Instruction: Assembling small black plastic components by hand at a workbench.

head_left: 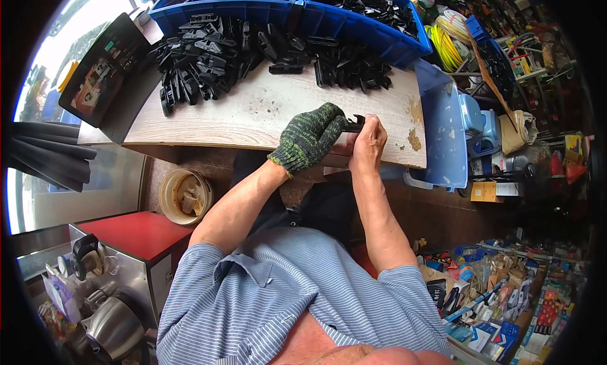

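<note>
Over the front edge of the pale wooden table (253, 115), my two hands meet around a small black plastic piece (356, 122). My left hand (308, 137), in a dark green and black knitted glove, is closed against its left side. Bare, my right hand (368, 143) grips the other side, thumb on top. The fingers hide most of the piece, so its exact kind cannot be told. Similar long black plastic parts lie in a large heap (201, 61) at the back left and a smaller heap (351, 66) at the back right.
Two blue bins, one left (234, 9) and one right (363, 33), hold more black parts along the table's far side. A light blue tub (442, 131) stands at the right. A screen (98, 83) leans at the left; below are a bucket (165, 200) and a metal kettle (119, 327).
</note>
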`<state>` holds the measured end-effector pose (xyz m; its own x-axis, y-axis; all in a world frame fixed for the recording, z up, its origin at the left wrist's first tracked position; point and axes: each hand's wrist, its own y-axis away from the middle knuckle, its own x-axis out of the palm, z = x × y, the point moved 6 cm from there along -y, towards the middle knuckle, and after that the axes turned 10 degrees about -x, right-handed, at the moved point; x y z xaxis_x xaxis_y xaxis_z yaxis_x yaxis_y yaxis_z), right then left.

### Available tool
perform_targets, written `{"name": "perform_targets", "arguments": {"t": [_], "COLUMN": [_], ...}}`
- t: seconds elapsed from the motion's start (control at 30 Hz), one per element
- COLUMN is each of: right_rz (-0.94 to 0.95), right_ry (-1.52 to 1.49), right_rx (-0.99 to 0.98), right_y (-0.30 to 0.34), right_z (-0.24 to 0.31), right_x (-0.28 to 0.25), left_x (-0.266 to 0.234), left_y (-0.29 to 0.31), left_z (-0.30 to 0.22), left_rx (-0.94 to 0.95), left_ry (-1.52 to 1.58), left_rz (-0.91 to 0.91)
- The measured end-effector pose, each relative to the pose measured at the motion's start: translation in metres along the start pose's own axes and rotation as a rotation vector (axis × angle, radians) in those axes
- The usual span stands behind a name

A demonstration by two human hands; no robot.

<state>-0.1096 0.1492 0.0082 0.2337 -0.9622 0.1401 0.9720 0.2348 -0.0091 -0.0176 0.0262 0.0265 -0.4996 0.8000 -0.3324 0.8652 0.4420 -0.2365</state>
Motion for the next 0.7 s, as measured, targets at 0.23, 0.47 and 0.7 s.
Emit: {"name": "perform_targets", "arguments": {"t": [0.23,0.47,0.7], "right_rz": [0.06,0.132,0.117], "right_ry": [0.138,0.218,0.127], "right_rx": [-0.279,-0.369,-0.162], "right_y": [-0.012,-0.005,-0.024], "right_z": [-0.008,0.008,-0.023], "right_x": [-0.011,-0.01,-0.025], "left_x": [0.017,0.042,0.016], "left_y": [-0.002,0.003,-0.008], "left_z": [-0.001,-0.011,-0.005], "left_rx": [-0.09,-0.274,-0.039], "left_ry": [0.083,0.064,-0.106], "left_rz": [-0.215,-0.171,-0.173]}}
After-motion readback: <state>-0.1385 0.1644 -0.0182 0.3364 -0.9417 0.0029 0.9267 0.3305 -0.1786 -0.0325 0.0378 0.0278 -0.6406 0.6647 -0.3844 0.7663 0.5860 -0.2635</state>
